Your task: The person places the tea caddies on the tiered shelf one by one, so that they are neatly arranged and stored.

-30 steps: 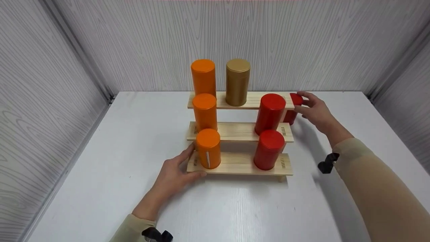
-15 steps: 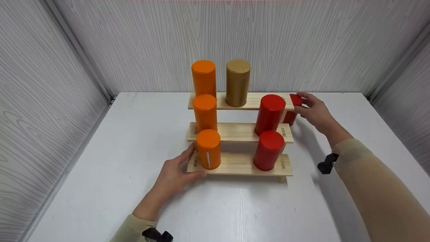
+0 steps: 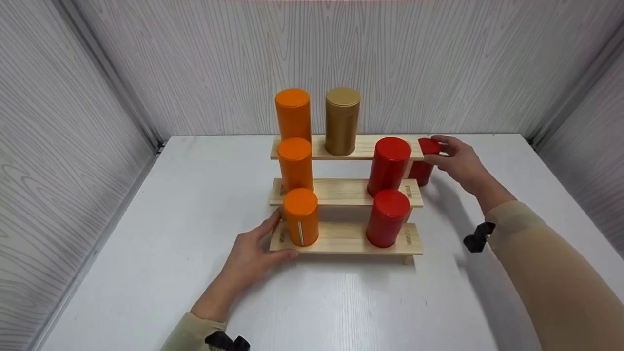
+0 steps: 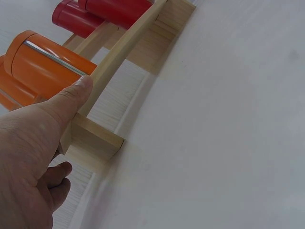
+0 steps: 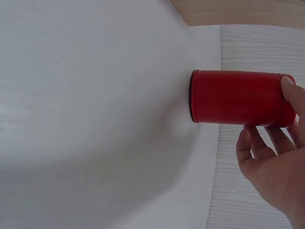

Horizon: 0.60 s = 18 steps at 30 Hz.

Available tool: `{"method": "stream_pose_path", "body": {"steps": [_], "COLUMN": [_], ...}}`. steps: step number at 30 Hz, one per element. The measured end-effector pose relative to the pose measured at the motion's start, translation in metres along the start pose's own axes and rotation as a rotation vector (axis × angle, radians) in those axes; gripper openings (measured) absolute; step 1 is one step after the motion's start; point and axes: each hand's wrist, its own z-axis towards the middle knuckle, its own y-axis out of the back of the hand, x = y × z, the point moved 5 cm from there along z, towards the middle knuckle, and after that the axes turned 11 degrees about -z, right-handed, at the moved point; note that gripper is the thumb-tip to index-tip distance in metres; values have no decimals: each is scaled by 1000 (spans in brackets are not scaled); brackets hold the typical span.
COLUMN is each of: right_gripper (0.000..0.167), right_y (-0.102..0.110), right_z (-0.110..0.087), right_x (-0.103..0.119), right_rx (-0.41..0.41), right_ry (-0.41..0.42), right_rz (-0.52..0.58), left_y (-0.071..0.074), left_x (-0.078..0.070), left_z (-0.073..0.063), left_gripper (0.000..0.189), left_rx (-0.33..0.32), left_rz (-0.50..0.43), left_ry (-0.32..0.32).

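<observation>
A three-tier wooden stand (image 3: 341, 239) carries upright cylindrical canisters in the head view. My left hand (image 3: 248, 261) grips the left end of its lowest shelf, thumb (image 4: 76, 95) along the front edge beside an orange canister (image 3: 301, 219). My right hand (image 3: 460, 163) holds a red canister (image 5: 238, 98) near its lid, thumb on one side and fingers on the other. This canister is upright, just right of the top shelf, whose end partly covers it in the head view. Its base is close to the white tabletop in the right wrist view.
Two more orange canisters (image 3: 295, 163) rise up the left side of the stand. A gold canister (image 3: 342, 122) is on the top tier. Red canisters (image 3: 388, 219) occupy the right of the two lower tiers. A pale wood-grain wall (image 3: 219, 63) closes off the table's back.
The right hand and its red canister have shifted slightly away from the top shelf's end and toward me. The left hand keeps its hold on the stand; the head view has drifted a little.
</observation>
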Motion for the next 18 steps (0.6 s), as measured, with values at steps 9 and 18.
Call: {"method": "stream_pose_path", "body": {"steps": [9,18], "right_gripper": [75,76], "right_y": [17,37], "right_z": [-9,-17], "right_x": [0,5], "right_rx": [-16,-34], "right_ry": [14,9], "right_rz": [-40,-59], "left_y": [1,1], "left_x": [0,0], "left_z": [-1,0], "left_gripper": [107,108], "left_rx": [1,7], "left_rz": [-5,-12], "left_ry": [21,22]}}
